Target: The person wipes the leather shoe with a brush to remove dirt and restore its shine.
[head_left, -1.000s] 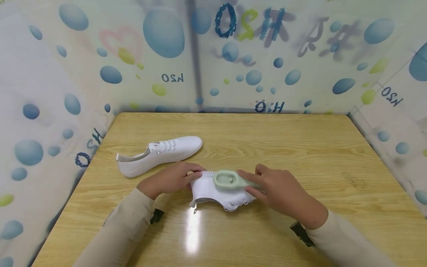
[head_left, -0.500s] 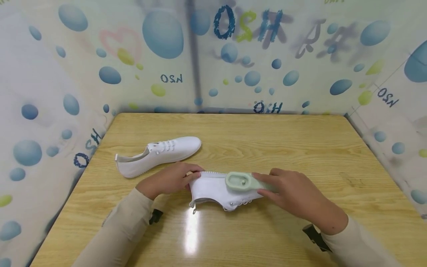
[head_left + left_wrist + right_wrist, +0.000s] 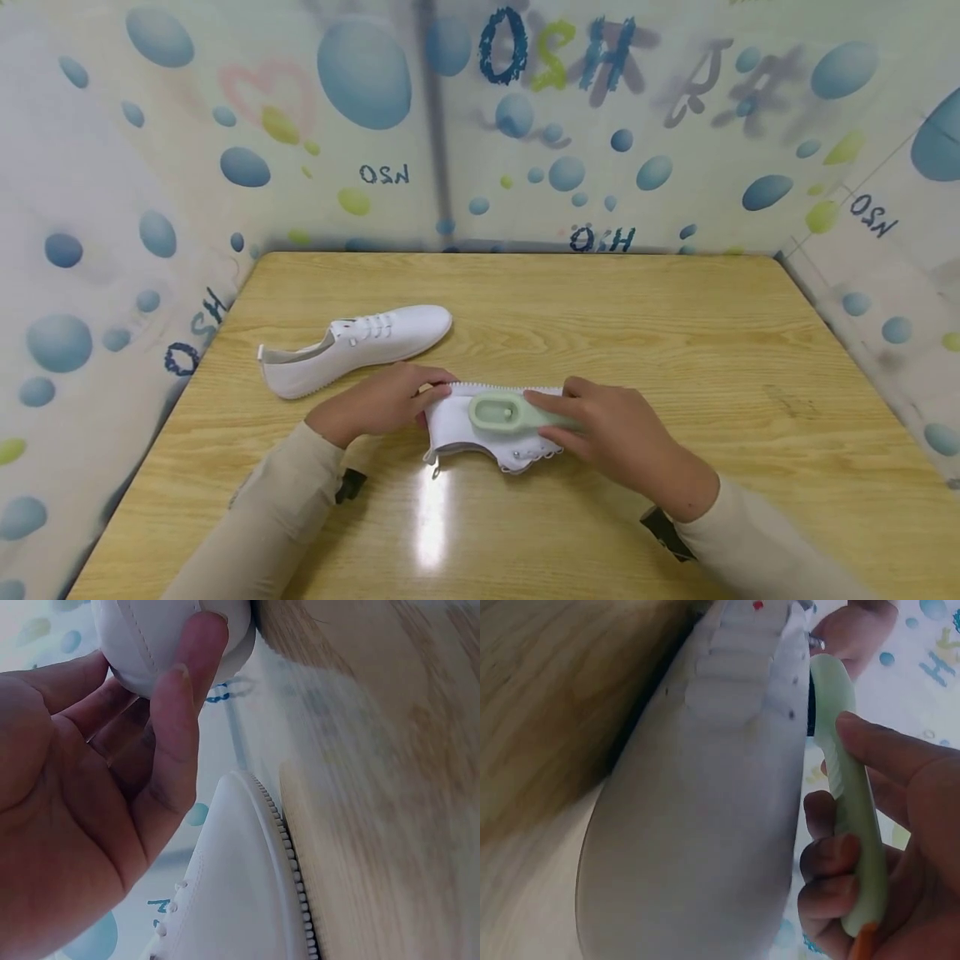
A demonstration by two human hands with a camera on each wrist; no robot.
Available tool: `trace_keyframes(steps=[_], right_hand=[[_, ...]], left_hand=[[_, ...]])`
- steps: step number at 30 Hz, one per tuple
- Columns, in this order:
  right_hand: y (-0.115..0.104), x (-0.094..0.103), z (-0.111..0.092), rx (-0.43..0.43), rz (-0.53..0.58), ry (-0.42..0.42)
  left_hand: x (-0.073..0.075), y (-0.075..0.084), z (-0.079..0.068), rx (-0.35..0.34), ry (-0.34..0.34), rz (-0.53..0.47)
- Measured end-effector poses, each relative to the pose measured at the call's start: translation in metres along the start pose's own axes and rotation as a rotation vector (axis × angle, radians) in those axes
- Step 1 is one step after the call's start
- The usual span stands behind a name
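Note:
A white lace-up shoe (image 3: 457, 421) lies on its side in the middle of the table. My left hand (image 3: 386, 404) grips it by the heel, fingers and thumb around the back end in the left wrist view. In my right hand (image 3: 611, 429) is a pale green brush (image 3: 498, 414), its head lying against the shoe's upward-facing side. The right wrist view shows fingers curled around the brush handle (image 3: 859, 825), dark bristles touching the shoe and an orange piece at the handle's end. My right hand hides the shoe's toe in the head view.
The matching white shoe (image 3: 397, 333) stands upright at the back left, toe pointing right, near my left hand. Beneath everything is a wood-grain table (image 3: 675, 325). A curtain (image 3: 480, 150) printed with blue and green bubbles hangs behind it.
The brush in my right hand moved right towards the shoe's toe, then back left towards the heel. My left hand and both shoes stayed in place.

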State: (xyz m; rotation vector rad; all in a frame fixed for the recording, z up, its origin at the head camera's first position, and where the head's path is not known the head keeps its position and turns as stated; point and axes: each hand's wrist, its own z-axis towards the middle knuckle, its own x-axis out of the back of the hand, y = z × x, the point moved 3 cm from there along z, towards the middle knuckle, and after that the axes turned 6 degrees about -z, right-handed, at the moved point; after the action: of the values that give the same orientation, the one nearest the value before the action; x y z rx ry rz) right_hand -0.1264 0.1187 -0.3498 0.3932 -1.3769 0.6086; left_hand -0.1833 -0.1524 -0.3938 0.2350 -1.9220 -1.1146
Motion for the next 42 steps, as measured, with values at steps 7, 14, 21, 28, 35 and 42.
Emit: trace_keyframes(steps=[7,14,21,28,35,42], right_hand=[[-0.013,-0.009,0.010,0.018,-0.064,-0.019],[-0.009,-0.003,0.001,-0.017,-0.087,-0.017],[0.009,0.013,-0.021,-0.094,-0.093,-0.008],[0.015,0.019,-0.028,-0.152,-0.061,-0.022],[0.007,0.010,-0.017,-0.115,-0.033,-0.031],[-0.002,0.006,-0.003,-0.064,-0.057,-0.005]], left_hand=[[0.001,0.001,0.001,-0.012,0.002,0.008],[0.000,0.002,0.000,-0.009,-0.004,0.003],[0.000,0.002,-0.001,-0.011,-0.005,0.012],[0.000,0.000,-0.002,-0.003,0.007,0.055],[0.000,0.000,-0.003,0.004,0.001,0.058],[0.000,0.002,-0.001,-0.035,0.030,0.147]])
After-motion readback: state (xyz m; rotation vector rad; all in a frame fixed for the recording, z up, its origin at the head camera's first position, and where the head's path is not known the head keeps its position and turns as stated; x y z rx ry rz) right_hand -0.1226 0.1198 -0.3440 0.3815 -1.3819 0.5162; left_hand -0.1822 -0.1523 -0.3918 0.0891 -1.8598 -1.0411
